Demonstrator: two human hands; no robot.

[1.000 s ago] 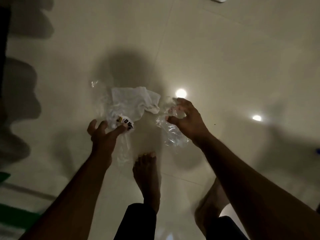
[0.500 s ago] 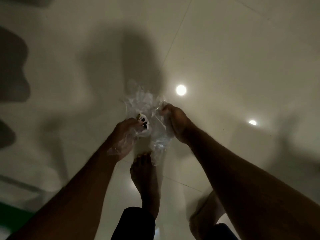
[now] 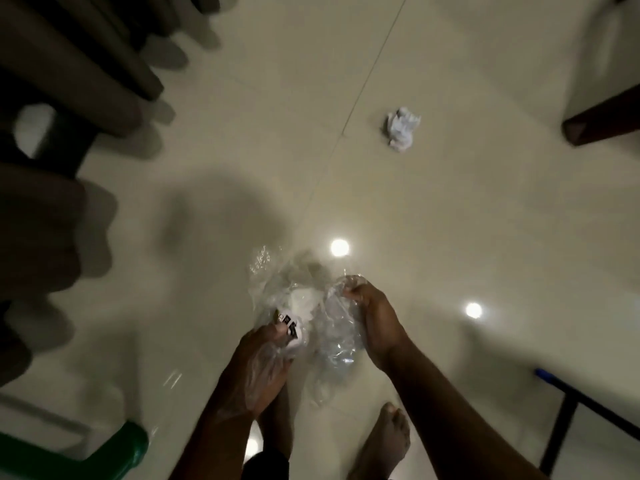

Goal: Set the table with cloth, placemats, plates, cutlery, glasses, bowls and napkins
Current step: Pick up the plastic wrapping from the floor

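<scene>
I hold a clear plastic wrapper (image 3: 329,341) with both hands above a pale tiled floor. White folded material (image 3: 304,303), like a napkin or cloth, shows inside it, with a small black-and-yellow label near my left fingers. My left hand (image 3: 266,351) grips the wrapper's lower left side, partly covered by plastic. My right hand (image 3: 372,313) pinches the wrapper's right edge. The wrapper hangs crumpled between the two hands.
A crumpled white wad (image 3: 401,129) lies on the floor farther ahead. Dark curtain folds (image 3: 69,81) hang at the left. A dark wooden furniture leg (image 3: 602,123) is at the right, a black metal frame (image 3: 568,414) at the lower right, a green object (image 3: 117,452) at the lower left. My bare feet stand below.
My hands have come together on the wrapper, and the white material that stuck out is now bunched inside the plastic. The view has swung, bringing curtain, wad and furniture into sight.
</scene>
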